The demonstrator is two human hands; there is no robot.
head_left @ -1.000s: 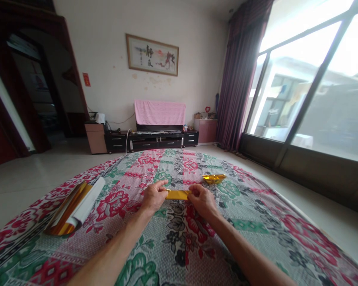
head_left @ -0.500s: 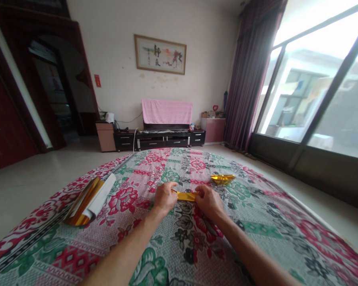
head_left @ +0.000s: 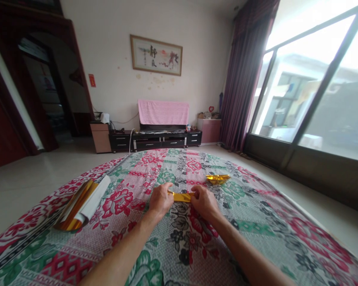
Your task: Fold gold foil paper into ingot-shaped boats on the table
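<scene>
A narrow folded strip of gold foil paper (head_left: 181, 197) stretches between my hands, just above or on the flowered cloth. My left hand (head_left: 161, 200) pinches its left end, and my right hand (head_left: 205, 201) grips its right end; the fingers cover both ends. Beyond my right hand rests a folded gold foil piece, boat-like in shape (head_left: 217, 179). Over to the left lies a loosely curled stack of gold and white paper sheets (head_left: 81, 206).
A flowered tablecloth (head_left: 119, 234) in red, green and grey covers the rounded table. Past its far edge stand a low black TV cabinet (head_left: 161, 142) and a screen-like shape under a pink cloth (head_left: 163, 111). A large window (head_left: 286, 99) is at the right.
The whole view has shifted slightly, so everything sits a little further left. Both hands keep their hold on the gold strip, with little visible change in its shape.
</scene>
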